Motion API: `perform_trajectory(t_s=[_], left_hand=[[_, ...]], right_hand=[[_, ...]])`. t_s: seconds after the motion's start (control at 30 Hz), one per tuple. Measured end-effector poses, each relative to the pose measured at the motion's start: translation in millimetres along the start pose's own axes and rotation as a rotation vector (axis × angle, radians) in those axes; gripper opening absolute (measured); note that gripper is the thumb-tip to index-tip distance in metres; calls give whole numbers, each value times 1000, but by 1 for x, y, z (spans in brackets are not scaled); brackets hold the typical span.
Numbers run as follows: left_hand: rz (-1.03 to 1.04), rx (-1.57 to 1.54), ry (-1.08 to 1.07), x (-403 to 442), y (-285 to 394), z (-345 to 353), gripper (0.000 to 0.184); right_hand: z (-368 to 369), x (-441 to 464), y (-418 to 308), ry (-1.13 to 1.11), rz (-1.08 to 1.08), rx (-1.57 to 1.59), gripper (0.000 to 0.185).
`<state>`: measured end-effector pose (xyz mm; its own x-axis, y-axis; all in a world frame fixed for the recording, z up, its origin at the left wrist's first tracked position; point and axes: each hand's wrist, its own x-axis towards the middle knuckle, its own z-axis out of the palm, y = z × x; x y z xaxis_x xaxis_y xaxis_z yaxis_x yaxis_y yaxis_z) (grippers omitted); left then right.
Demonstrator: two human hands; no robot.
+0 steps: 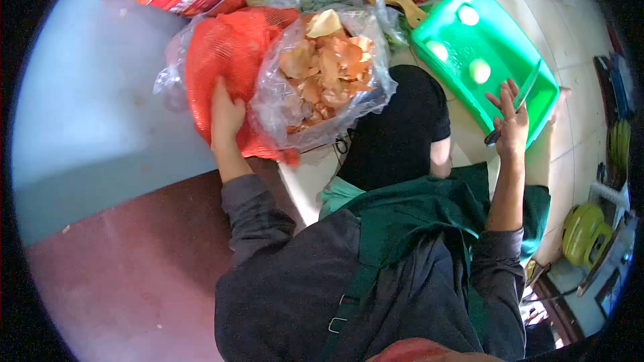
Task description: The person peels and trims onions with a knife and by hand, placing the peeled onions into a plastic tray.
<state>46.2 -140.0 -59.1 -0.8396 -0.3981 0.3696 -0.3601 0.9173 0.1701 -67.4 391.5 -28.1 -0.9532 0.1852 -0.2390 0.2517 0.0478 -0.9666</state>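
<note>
Peeling looked partway done: three peeled onions (pixel 479 72) lay in the green tub (pixel 510 47), and left of it one clear bag (pixel 381 97) held skins (pixel 325 70), too jumbled to count. Any onions left in the red net (pixel 218 47), farther left of the tub, were hidden. The right hand (pixel 512 121), at the tub's near edge, loosely grasped one knife (pixel 529 84); the left hand (pixel 228 112) was on the net, its grip unclear.
</note>
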Motion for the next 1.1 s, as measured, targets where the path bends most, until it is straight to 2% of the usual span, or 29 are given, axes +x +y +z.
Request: perform_trajectory(t_s=[0.03, 0.07, 0.1, 0.13, 0.17, 0.2, 0.23, 0.27, 0.3, 0.33, 0.4, 0.5, 0.57, 0.63, 0.7, 0.77, 0.8, 1.1], left_hand=[[133, 74, 257, 8, -3, 16, 30], [-67, -53, 278, 15, -6, 29, 34], [-265, -180, 279, 21, -11, 38, 37], [-350, -127, 251, 25, -26, 54, 34], [-327, -152, 179, 33, -65, 80, 32], [-479, -274, -23, 35, -55, 72, 44], [-964, -1017, -199, 41, -36, 63, 50], [-1078, -1176, -331, 43, -38, 68, 45], [-991, -1261, -277, 44, -17, 60, 44], [-917, -1392, -250, 44, -14, 65, 43], [-760, -1293, -155, 52, -54, 104, 41], [-270, -339, -340, 72, -132, 159, 52], [-174, -89, -585, 83, -154, 174, 40], [-157, 39, -687, 80, -140, 172, 40], [-219, 47, -641, 78, -127, 172, 40], [-274, 6, -583, 79, -108, 174, 40], [-298, -19, -559, 82, -99, 174, 40], [-421, -264, -435, 96, -48, 166, 40]], right_hand=[[-8, -3, 13, -21, -36, -44, 48], [-19, -7, 25, -28, -73, -89, 46], [-22, -15, 25, 1, -17, -157, 44], [-25, -23, 24, 26, 41, -224, 43], [-29, -33, 19, 22, 97, -305, 42], [-34, -41, 14, 8, 156, -388, 42], [-44, -43, 17, 26, 162, -481, 42], [-50, -46, 26, 37, 174, -575, 43], [-58, -47, 46, 92, 77, -585, 45], [-62, -49, 48, 92, 82, -534, 43], [-66, -55, 48, 69, 101, -407, 39], [-58, -60, 36, 79, 119, -349, 37], [-57, -61, 33, 114, 71, -392, 36], [-52, -62, 25, 100, 58, -434, 36], [-57, -58, 30, 82, 24, -446, 38], [-59, -62, 24, 64, 7, -440, 40], [-65, -51, 55, 74, -79, -367, 40], [-61, -60, 30, 67, -20, -258, 40]])
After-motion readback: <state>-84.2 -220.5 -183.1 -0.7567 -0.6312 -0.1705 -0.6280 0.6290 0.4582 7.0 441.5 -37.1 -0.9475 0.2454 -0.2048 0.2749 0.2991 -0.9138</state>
